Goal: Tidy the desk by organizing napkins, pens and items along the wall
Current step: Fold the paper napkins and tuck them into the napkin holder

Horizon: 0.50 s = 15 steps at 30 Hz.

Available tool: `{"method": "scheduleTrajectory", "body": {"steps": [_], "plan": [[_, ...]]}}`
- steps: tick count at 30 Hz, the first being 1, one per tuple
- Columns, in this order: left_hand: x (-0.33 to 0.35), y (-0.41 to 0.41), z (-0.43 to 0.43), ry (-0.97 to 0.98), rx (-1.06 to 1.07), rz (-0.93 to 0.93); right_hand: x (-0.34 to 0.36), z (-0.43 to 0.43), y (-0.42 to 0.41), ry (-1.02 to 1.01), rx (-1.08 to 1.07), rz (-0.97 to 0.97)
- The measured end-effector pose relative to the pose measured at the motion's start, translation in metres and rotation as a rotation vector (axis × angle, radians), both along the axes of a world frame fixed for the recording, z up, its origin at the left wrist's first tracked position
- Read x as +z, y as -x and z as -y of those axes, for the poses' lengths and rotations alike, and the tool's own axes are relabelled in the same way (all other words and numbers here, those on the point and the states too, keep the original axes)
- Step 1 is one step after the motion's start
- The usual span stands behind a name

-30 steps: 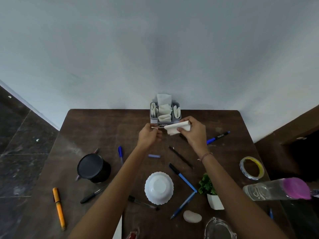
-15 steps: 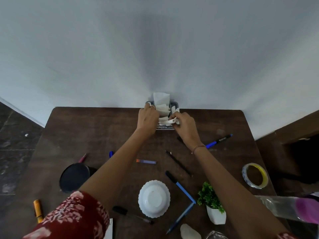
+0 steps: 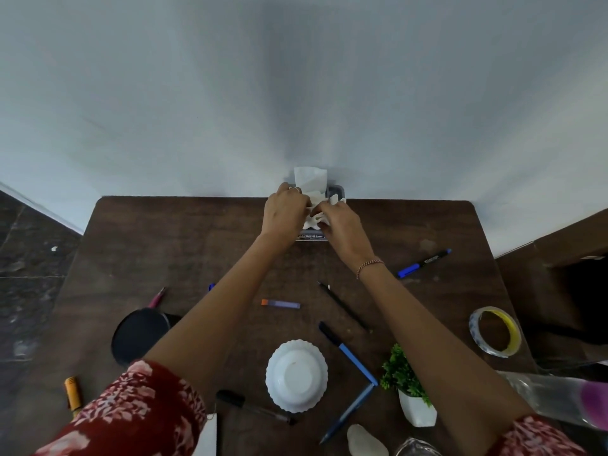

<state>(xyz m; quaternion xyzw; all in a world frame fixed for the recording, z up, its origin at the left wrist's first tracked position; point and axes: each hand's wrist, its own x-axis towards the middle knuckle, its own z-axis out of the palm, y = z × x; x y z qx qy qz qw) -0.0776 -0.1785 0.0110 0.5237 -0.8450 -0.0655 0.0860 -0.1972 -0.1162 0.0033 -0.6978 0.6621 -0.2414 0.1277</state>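
A grey napkin holder [image 3: 338,192] stands against the wall at the far middle of the brown desk [image 3: 164,245]. White napkins [image 3: 309,179] stick up out of it. Both my hands are at the holder. My left hand [image 3: 284,215] grips its left side. My right hand [image 3: 342,228] pinches a folded white napkin [image 3: 316,218] and pushes it into the front of the holder. Pens lie scattered on the desk: a blue marker [image 3: 424,263], a black pencil [image 3: 342,306], a blue pen [image 3: 348,353] and a small orange-tipped stick [image 3: 280,303].
An upturned white bowl [image 3: 296,375], a small potted plant [image 3: 409,393], a tape roll [image 3: 495,330], a clear bottle with pink cap [image 3: 559,399], a black mug [image 3: 139,335], a yellow marker [image 3: 73,393] and more pens [image 3: 347,413] occupy the near half. The desk's right edge meets a wooden unit.
Both hands moved from above the desk middle to the holder at the wall, carrying the folded napkin, which now sits partly inside the holder. My head leaned forward.
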Motion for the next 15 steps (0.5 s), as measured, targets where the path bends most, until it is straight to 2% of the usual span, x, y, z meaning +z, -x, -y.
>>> {"method": "scheduleTrajectory", "body": {"steps": [8,15], "plan": [[-0.009,-0.009,-0.002,-0.022,-0.052,-0.066,-0.011,0.008,-0.002,-0.114,0.077,-0.065],[-0.014,-0.017,-0.011,-0.014,-0.034,-0.263,-0.01,-0.001,0.009,0.086,-0.064,-0.113]]}}
